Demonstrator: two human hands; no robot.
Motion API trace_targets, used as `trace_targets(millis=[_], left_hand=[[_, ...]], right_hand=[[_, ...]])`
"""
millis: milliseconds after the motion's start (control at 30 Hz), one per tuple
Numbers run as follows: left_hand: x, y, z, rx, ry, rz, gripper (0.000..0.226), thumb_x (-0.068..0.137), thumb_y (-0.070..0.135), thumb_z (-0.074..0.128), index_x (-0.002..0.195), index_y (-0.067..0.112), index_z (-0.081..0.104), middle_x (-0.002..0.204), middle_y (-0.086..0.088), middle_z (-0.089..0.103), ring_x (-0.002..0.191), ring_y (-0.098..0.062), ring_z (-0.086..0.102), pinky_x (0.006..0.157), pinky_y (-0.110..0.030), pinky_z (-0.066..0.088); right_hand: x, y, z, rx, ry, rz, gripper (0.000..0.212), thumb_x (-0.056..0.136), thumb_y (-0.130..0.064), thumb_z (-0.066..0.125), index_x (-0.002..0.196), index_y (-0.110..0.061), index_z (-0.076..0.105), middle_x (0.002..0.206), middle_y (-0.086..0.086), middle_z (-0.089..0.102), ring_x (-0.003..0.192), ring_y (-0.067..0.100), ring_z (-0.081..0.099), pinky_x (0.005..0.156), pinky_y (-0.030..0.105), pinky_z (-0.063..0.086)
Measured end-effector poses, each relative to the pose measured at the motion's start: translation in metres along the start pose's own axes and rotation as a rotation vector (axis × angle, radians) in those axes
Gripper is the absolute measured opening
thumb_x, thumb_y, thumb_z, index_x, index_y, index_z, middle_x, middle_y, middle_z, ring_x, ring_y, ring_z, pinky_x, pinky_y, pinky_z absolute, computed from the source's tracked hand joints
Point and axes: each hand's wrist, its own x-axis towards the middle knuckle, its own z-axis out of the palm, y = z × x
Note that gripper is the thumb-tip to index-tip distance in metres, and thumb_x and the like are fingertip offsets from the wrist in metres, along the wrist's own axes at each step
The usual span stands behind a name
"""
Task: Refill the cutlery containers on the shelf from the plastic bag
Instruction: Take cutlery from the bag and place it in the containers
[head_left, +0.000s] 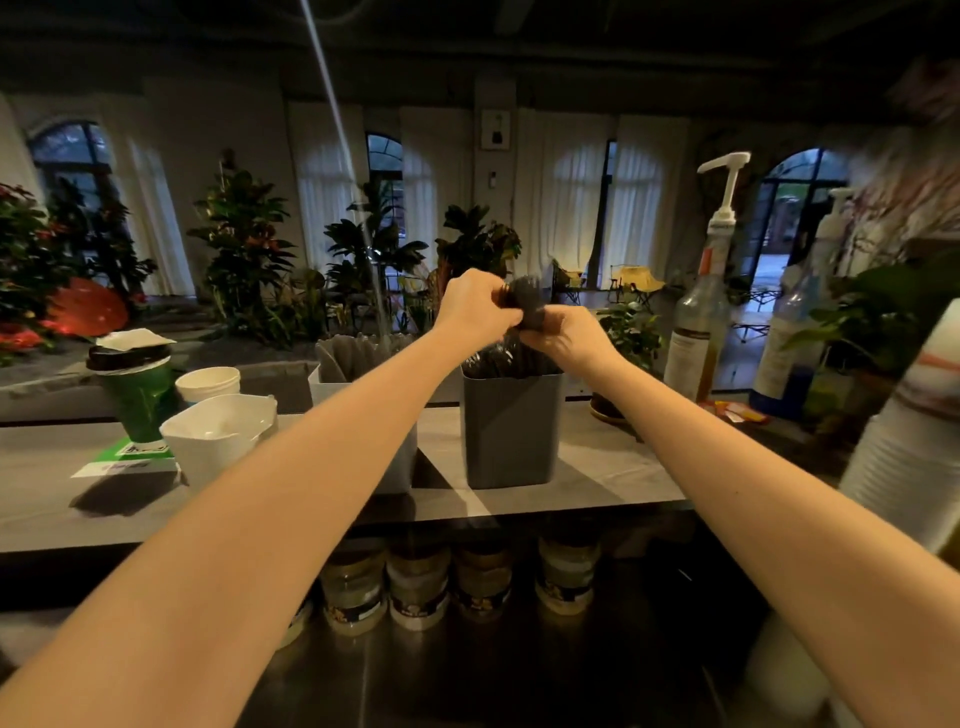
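I see both hands straight above the grey container (511, 431): left hand (475, 304) and right hand (563, 338), fingers clenched on the dark cutlery bundle (525, 297), long axis roughly upright over the container's mouth, right hand lower, nearer

Left side: green cup (140, 395) with black lid, just beside a white paper cup (208, 383) and a white angular tub (218, 436). Right side: two pump bottles (698, 332), upright. Row of jars (418, 587) on the lower level; potted plants (244, 244) behind.
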Motion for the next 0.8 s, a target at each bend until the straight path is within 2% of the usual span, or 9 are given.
trace_targets(millis=[100, 167, 300, 400, 467, 533, 600, 700, 800], left_hand=[[-0.008, -0.016, 0.014, 0.164, -0.069, -0.016, 0.03, 0.082, 0.022, 0.07, 0.107, 0.011, 0.059, 0.096, -0.008, 0.064, 0.091, -0.027, 0.06, 0.081, -0.04, 0.052], [-0.01, -0.023, 0.022, 0.136, -0.075, 0.027, 0.047, 0.083, 0.022, 0.07, 0.124, 0.013, 0.05, 0.11, -0.011, 0.063, 0.099, -0.029, 0.059, 0.085, -0.043, 0.05], [-0.012, -0.029, 0.028, 0.141, -0.057, 0.186, 0.041, 0.091, 0.02, 0.061, 0.131, 0.013, 0.055, 0.124, -0.011, 0.062, 0.115, -0.028, 0.054, 0.097, -0.039, 0.043], [-0.015, -0.03, 0.029, 0.603, -0.233, 0.244, 0.042, 0.101, 0.037, 0.035, 0.14, 0.023, 0.045, 0.148, -0.007, 0.038, 0.133, -0.03, 0.031, 0.106, -0.044, 0.03], [-0.02, -0.029, 0.029, 0.745, -0.341, 0.217, 0.047, 0.102, 0.041, 0.025, 0.146, 0.027, 0.031, 0.157, -0.006, 0.018, 0.141, -0.03, 0.017, 0.11, -0.047, 0.022], [-0.025, -0.029, 0.028, 0.664, -0.304, 0.206, 0.048, 0.102, 0.039, 0.029, 0.148, 0.024, 0.028, 0.157, -0.006, 0.018, 0.141, -0.03, 0.016, 0.11, -0.048, 0.022], [-0.03, -0.031, 0.025, 0.469, -0.155, 0.208, 0.047, 0.1, 0.035, 0.037, 0.144, 0.018, 0.037, 0.15, -0.007, 0.033, 0.136, -0.03, 0.028, 0.107, -0.045, 0.029], [-0.044, -0.022, 0.018, 0.101, -0.002, 0.148, 0.035, 0.098, 0.031, 0.046, 0.123, 0.01, 0.059, 0.118, -0.008, 0.06, 0.11, -0.023, 0.053, 0.088, -0.031, 0.04], [-0.073, -0.006, 0.015, -0.063, -0.039, 0.07, 0.03, 0.098, 0.031, 0.047, 0.108, 0.01, 0.066, 0.099, -0.003, 0.065, 0.088, -0.012, 0.054, 0.074, -0.024, 0.038]], right_hand=[[-0.001, 0.009, 0.008, -0.304, 0.049, 0.024, 0.069, 0.083, -0.016, 0.068, 0.143, -0.02, 0.034, 0.128, 0.014, 0.052, 0.123, 0.033, 0.044, 0.102, 0.04, 0.033], [-0.003, 0.012, 0.006, -0.49, 0.088, -0.04, 0.081, 0.087, -0.015, 0.063, 0.149, -0.033, 0.013, 0.144, 0.006, 0.037, 0.134, 0.028, 0.026, 0.108, 0.044, 0.021], [-0.003, 0.024, -0.004, -0.726, -0.085, -0.062, 0.055, 0.098, -0.029, 0.044, 0.148, -0.036, 0.022, 0.157, -0.006, 0.017, 0.144, 0.023, 0.004, 0.113, 0.047, 0.006], [-0.007, 0.024, -0.003, -0.776, -0.26, 0.036, 0.052, 0.101, -0.033, 0.035, 0.15, -0.031, 0.017, 0.159, -0.007, 0.007, 0.146, 0.022, -0.006, 0.115, 0.049, 0.0], [-0.011, 0.022, -0.001, -0.741, -0.3, 0.085, 0.058, 0.101, -0.032, 0.033, 0.151, -0.028, 0.004, 0.159, -0.007, -0.004, 0.146, 0.021, -0.01, 0.115, 0.047, -0.001], [-0.016, 0.019, -0.004, -0.657, -0.239, 0.088, 0.064, 0.1, -0.031, 0.037, 0.151, -0.026, -0.002, 0.159, -0.004, -0.006, 0.146, 0.021, -0.009, 0.115, 0.045, 0.001], [-0.024, 0.014, -0.011, -0.587, -0.148, 0.063, 0.064, 0.099, -0.033, 0.041, 0.151, -0.028, 0.005, 0.159, -0.001, 0.002, 0.146, 0.022, -0.003, 0.115, 0.044, 0.004], [-0.046, 0.006, -0.022, -0.505, -0.063, 0.039, 0.052, 0.097, -0.035, 0.044, 0.146, -0.025, 0.028, 0.155, -0.001, 0.022, 0.143, 0.025, 0.008, 0.112, 0.044, 0.013], [-0.082, 0.002, -0.027, -0.396, 0.019, 0.028, 0.045, 0.096, -0.035, 0.046, 0.139, -0.022, 0.04, 0.147, -0.001, 0.037, 0.139, 0.026, 0.015, 0.108, 0.041, 0.019]])
